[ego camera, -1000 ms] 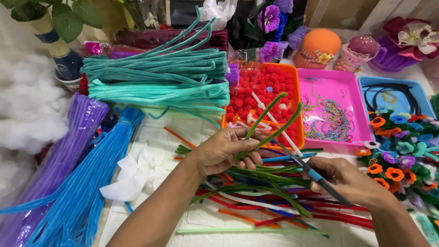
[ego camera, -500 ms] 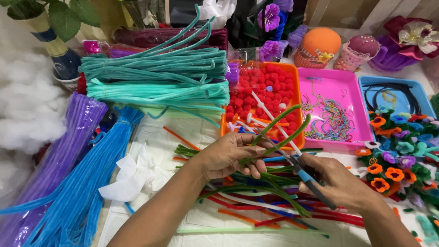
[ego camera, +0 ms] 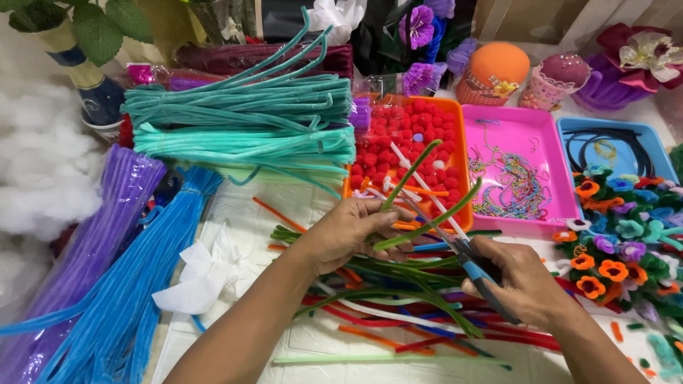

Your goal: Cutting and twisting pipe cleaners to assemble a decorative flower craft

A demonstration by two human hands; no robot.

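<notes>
My left hand (ego camera: pixel 356 231) pinches two green pipe cleaners (ego camera: pixel 416 206) that stick up and to the right over the orange tray. My right hand (ego camera: pixel 523 281) grips blue-handled scissors (ego camera: pixel 473 264), whose blades point up-left towards the green stems beside my left fingers. Under both hands lies a loose heap of pipe cleaners (ego camera: pixel 398 313) in green, red, orange, blue and white on the white table.
Orange tray of red pompoms (ego camera: pixel 455 117), pink tray of bead chains (ego camera: pixel 551 206), blue tray (ego camera: pixel 662 153). Teal pipe cleaner bundles (ego camera: pixel 242 124) at back, purple (ego camera: pixel 85 249) and blue (ego camera: pixel 135 299) bundles at left, white stuffing (ego camera: pixel 43 171), small felt flowers (ego camera: pixel 626 242) at right.
My left hand has lifted the green pipe cleaners slightly up and right. The scissors in my right hand have moved closer to the stems.
</notes>
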